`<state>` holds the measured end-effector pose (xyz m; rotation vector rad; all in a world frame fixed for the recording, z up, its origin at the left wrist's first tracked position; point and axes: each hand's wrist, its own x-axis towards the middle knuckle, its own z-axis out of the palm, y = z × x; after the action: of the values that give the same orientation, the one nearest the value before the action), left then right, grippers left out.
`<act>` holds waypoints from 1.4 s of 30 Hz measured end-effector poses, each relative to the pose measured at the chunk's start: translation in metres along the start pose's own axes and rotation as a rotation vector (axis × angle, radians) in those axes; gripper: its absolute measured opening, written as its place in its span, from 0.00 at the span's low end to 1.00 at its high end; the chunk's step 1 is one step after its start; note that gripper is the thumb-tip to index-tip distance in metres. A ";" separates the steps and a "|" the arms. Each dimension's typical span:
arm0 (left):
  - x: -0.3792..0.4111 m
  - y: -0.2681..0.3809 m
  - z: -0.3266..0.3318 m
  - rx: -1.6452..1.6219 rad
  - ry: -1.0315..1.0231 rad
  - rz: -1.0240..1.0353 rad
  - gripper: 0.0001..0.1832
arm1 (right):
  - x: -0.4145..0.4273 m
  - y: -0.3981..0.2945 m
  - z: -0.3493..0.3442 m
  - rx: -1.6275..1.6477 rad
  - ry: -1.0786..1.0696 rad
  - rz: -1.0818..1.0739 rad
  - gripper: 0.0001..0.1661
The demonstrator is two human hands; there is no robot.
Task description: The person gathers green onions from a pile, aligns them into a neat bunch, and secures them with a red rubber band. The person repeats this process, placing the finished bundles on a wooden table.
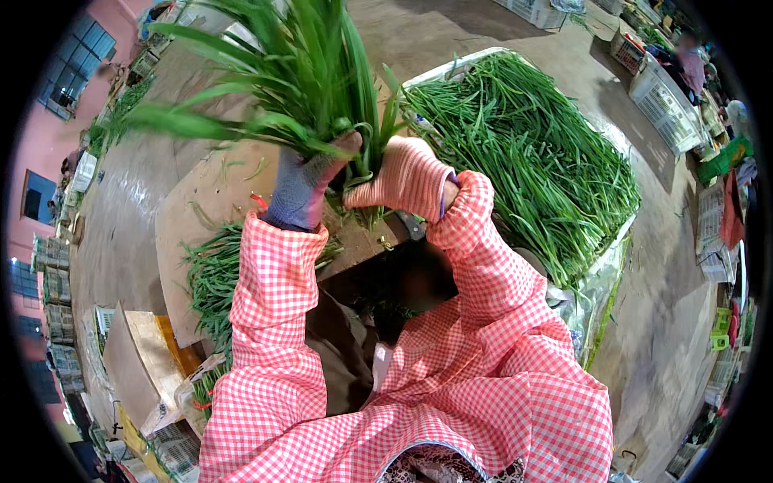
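Note:
Before me, a bunch of long flat green leaves (320, 72) fans out upward and to the left, its tips blurred. My left hand (308, 181), in a blue-purple glove, grips the bunch low on its left side. Around the stems from the right closes my right hand (401, 178), in an orange striped knit glove. A folded leaf loops between the two hands; the fingertips are partly hidden. Beneath them is a tan board (187, 241) with leaf scraps. More thin greens (211, 281) lie by my left sleeve. A dark metal piece (412, 224) shows below my right wrist.
At my right stands a white-rimmed container (416, 78) heaped with long greens (519, 151). Cardboard (142, 362) leans at lower left. White plastic crates (664, 105) and a person (691, 66) are at far right. A pink wall (48, 151) runs along the left.

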<state>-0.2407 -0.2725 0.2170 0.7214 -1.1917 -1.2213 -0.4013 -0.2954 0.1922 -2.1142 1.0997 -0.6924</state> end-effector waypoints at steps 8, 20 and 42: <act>0.001 -0.006 -0.004 0.104 -0.072 -0.194 0.22 | 0.034 0.032 0.030 -0.245 0.078 -0.215 0.34; -0.037 0.040 0.011 -0.112 0.278 0.071 0.06 | -0.084 0.010 0.062 -0.200 -0.091 0.219 0.43; -0.414 0.054 -0.118 0.224 0.448 -0.359 0.17 | -0.173 -0.048 0.137 0.159 -0.146 -0.175 0.14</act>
<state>-0.0771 0.1156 0.1138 1.3443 -0.8498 -1.1395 -0.3694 -0.0864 0.1120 -2.1035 0.7627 -0.6714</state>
